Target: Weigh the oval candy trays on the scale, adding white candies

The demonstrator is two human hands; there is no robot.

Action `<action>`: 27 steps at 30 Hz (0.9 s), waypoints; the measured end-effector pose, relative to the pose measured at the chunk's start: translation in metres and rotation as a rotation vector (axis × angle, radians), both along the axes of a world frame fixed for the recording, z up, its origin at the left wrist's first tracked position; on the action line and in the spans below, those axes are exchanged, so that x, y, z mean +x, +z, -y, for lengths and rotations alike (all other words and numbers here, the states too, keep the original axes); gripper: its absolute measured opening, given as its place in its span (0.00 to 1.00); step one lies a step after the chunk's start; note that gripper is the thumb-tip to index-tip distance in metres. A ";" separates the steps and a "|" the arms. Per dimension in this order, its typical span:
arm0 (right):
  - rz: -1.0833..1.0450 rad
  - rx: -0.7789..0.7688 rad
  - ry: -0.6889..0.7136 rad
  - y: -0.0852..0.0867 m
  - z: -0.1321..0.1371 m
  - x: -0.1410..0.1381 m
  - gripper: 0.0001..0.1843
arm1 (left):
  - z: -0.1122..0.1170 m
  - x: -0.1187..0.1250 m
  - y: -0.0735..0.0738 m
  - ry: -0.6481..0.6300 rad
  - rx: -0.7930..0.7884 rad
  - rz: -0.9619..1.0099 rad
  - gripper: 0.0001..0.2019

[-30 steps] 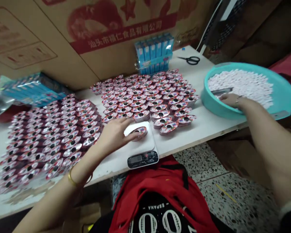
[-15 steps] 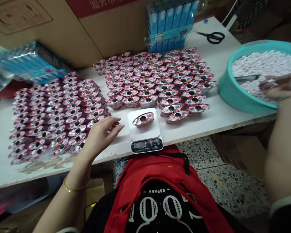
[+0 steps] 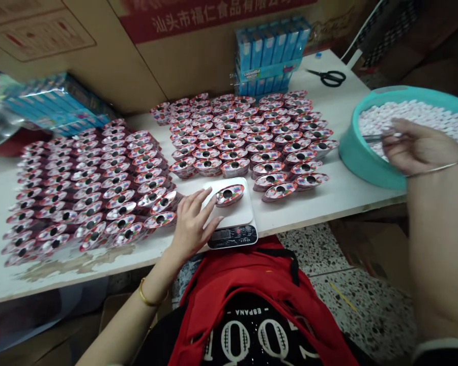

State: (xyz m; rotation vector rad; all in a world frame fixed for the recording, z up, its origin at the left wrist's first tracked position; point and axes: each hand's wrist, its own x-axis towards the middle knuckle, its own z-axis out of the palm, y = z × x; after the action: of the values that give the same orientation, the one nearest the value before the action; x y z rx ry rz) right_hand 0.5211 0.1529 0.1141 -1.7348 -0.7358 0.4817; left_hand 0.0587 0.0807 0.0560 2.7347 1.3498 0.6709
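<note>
A small oval-topped pouch [image 3: 229,195], printed red and white with a dark round opening, stands on the white digital scale [image 3: 234,216]. White pieces show at its left end. My left hand [image 3: 194,218] is open at the scale's left side, fingers spread towards the pouch; whether a fingertip touches it I cannot tell. Over the near left rim of the turquoise tub [image 3: 370,165], my right hand [image 3: 423,147] is closed, with a small white candy showing at the fingertips. White candies [image 3: 416,113] fill the tub. A flat metal tool [image 3: 372,138] shows partly behind the right fingers.
Rows of similar pouches [image 3: 232,137] stand behind the scale, and another block [image 3: 87,188] stands at left. Blue wrapped packs [image 3: 267,58] are by the cardboard box [image 3: 183,61]. Black scissors [image 3: 332,77] lie at the back right. A metal bowl [image 3: 3,127] is far left.
My left hand has moved right, from beside the left block of pouches to the scale. My right hand has come up and left from the candies to the tub's near rim. The view has shifted slightly.
</note>
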 end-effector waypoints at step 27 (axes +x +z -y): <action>0.226 -0.163 1.268 -0.013 0.014 -0.257 0.06 | -0.001 0.005 -0.019 0.047 -0.001 0.276 0.20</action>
State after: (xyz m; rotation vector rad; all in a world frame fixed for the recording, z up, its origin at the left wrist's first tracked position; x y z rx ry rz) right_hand 0.2637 0.1391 0.1008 -1.2786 -1.9930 1.2093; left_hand 0.0636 0.0821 0.0373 2.4980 1.3508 1.0064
